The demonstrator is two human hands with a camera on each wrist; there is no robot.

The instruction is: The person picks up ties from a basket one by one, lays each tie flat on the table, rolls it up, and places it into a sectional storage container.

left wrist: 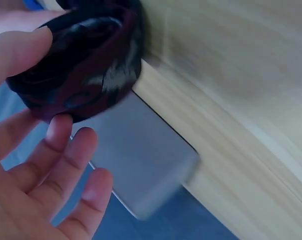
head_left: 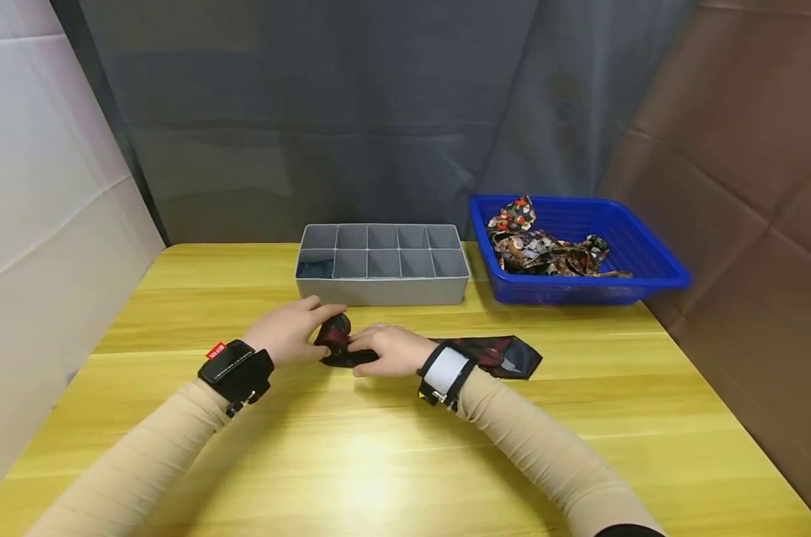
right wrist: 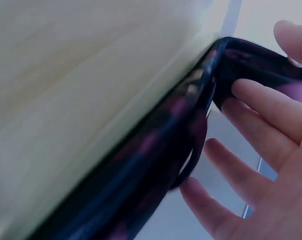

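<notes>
One dark necktie (head_left: 486, 352) lies on the worktop (head_left: 379, 462) — rolled end pinched by left hand (head_left: 290, 332) fingers. Right hand (head_left: 392, 349) fingers curl round the roll. One grey organiser (head_left: 382, 287) behind it — ten compartments.

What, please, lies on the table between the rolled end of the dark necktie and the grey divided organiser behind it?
Nothing: in the head view only bare yellow table separates the necktie roll from the grey organiser.
</notes>
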